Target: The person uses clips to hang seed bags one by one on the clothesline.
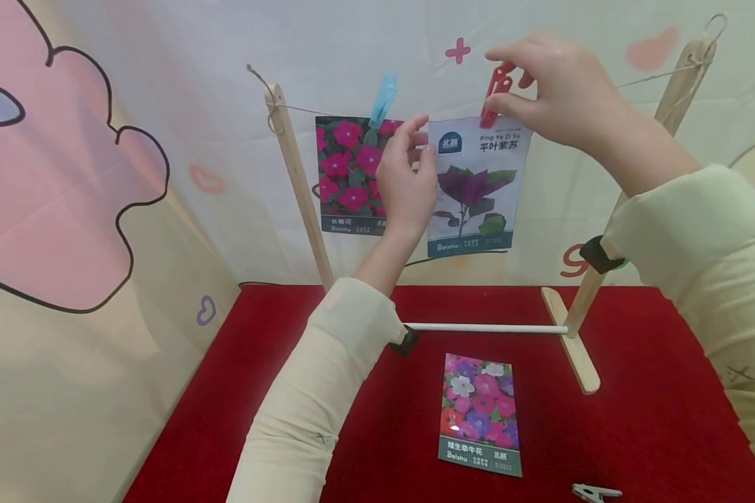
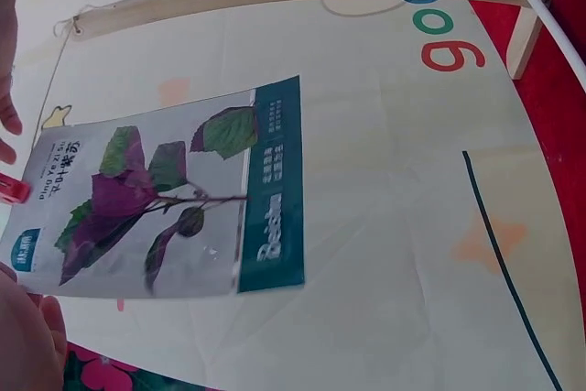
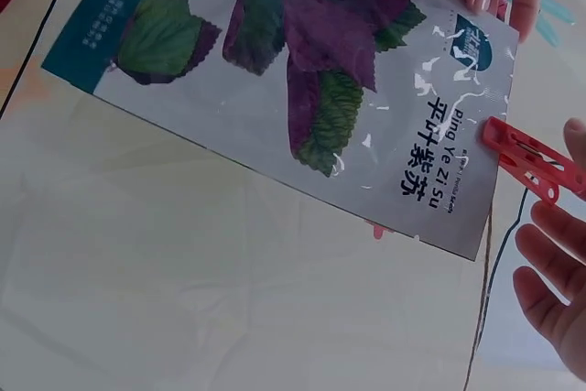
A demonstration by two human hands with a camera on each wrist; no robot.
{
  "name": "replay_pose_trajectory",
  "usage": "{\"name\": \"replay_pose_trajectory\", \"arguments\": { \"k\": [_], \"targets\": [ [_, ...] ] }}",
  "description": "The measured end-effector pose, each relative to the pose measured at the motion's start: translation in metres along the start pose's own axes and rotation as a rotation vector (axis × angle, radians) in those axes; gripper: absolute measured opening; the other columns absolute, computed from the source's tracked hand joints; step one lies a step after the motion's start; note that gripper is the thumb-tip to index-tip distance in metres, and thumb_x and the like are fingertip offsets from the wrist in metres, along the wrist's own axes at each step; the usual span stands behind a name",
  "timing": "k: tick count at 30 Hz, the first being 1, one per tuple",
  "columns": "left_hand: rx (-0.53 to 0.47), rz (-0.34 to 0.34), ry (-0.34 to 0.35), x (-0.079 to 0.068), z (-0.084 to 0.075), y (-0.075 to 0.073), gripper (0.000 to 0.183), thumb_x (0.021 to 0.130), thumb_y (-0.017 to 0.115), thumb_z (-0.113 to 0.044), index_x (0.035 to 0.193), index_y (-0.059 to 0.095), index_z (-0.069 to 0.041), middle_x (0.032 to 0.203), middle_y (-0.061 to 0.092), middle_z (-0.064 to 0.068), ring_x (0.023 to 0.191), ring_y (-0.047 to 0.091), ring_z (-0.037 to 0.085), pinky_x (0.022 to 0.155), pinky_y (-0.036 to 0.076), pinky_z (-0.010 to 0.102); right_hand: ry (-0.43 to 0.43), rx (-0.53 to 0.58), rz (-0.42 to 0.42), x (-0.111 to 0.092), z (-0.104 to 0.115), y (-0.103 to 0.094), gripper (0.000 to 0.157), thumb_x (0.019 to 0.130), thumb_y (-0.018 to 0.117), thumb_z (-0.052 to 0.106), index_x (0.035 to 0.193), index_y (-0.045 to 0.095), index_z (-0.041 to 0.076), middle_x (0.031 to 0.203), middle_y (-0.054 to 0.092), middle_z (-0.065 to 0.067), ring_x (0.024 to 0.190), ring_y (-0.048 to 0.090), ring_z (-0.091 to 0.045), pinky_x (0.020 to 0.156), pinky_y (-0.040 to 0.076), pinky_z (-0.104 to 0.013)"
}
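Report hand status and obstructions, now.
Right hand holding red plastic clothespin at top edge of glossy white rectangular purple-leaf packet. Left hand at packet's left edge. Nothing visibly blocking.

Above the string (image 1: 308, 110), space opens between the blue clip (image 1: 384, 100) and red clip (image 1: 489, 117). Below the leaf packet (image 1: 475, 195), room reaches the white rod (image 1: 487, 327); leftward, the left sleeve (image 1: 317, 370) and a wooden post (image 1: 302, 185) obstruct.

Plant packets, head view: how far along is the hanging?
Done: the pink-flower packet hangs from the string by the blue clip.
In hand: the right hand pinches the red clip on the purple-leaf packet; the left hand is beside that packet.
Apparently left: the mixed-flower packet and pale clip lying on the red cloth.
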State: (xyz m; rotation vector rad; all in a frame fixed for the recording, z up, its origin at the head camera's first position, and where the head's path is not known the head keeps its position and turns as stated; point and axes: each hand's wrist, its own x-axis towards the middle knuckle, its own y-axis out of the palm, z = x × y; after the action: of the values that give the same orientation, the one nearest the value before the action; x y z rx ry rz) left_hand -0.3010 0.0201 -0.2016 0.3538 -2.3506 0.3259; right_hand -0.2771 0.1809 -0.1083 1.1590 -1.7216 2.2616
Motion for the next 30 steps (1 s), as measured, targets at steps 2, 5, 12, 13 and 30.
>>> {"name": "replay_pose_trajectory", "arguments": {
  "k": [2, 5, 12, 13, 30],
  "targets": [
    [0.007, 0.001, 0.006, -0.001, 0.001, 0.0, 0.032, 0.089, 0.05, -0.011, 0.12, 0.051, -0.014, 0.102, 0.058, 0.003, 0.091, 0.056, 0.008, 0.073, 0.045, 0.011, 0.003, 0.016, -0.003, -0.002, -0.001, 0.0, 0.05, 0.086, 0.055, 0.022, 0.133, 0.039, 0.012, 0.119, 0.049, -0.016, 0.096, 0.048, -0.029, 0.075, 0.047, -0.041],
    [0.022, 0.004, 0.025, -0.002, 0.002, -0.001, 0.033, 0.088, 0.051, -0.011, 0.12, 0.051, -0.013, 0.102, 0.058, 0.004, 0.091, 0.056, 0.008, 0.075, 0.045, 0.011, 0.006, 0.031, -0.016, -0.004, -0.003, 0.0, 0.051, 0.086, 0.055, 0.024, 0.133, 0.039, 0.013, 0.122, 0.048, -0.015, 0.097, 0.048, -0.028, 0.077, 0.048, -0.041],
    [0.063, 0.007, 0.071, -0.005, 0.001, -0.004, 0.034, 0.086, 0.054, -0.012, 0.12, 0.051, -0.013, 0.108, 0.056, 0.004, 0.093, 0.056, 0.009, 0.075, 0.047, 0.014, 0.001, 0.045, -0.086, -0.011, -0.007, 0.0, 0.049, 0.084, 0.058, 0.022, 0.13, 0.044, 0.012, 0.122, 0.049, -0.013, 0.095, 0.05, -0.026, 0.063, 0.03, -0.009],
    [0.069, 0.007, 0.074, -0.006, 0.001, -0.004, 0.034, 0.086, 0.054, -0.012, 0.12, 0.051, -0.013, 0.109, 0.055, 0.004, 0.093, 0.056, 0.009, 0.075, 0.047, 0.014, 0.005, 0.047, -0.1, -0.012, -0.008, 0.0, 0.047, 0.084, 0.058, 0.022, 0.129, 0.046, 0.011, 0.122, 0.05, -0.013, 0.094, 0.05, -0.026, 0.064, 0.029, -0.007],
    [0.102, 0.016, 0.152, -0.017, 0.01, -0.009, 0.033, 0.085, 0.055, -0.011, 0.118, 0.052, -0.01, 0.107, 0.056, 0.005, 0.089, 0.055, 0.012, 0.073, 0.047, 0.017, -0.029, 0.064, -0.201, -0.03, -0.012, -0.002, 0.037, 0.082, 0.06, 0.02, 0.116, 0.057, 0.007, 0.115, 0.054, -0.013, 0.09, 0.051, -0.025, 0.066, 0.027, -0.005]
  ]
}}
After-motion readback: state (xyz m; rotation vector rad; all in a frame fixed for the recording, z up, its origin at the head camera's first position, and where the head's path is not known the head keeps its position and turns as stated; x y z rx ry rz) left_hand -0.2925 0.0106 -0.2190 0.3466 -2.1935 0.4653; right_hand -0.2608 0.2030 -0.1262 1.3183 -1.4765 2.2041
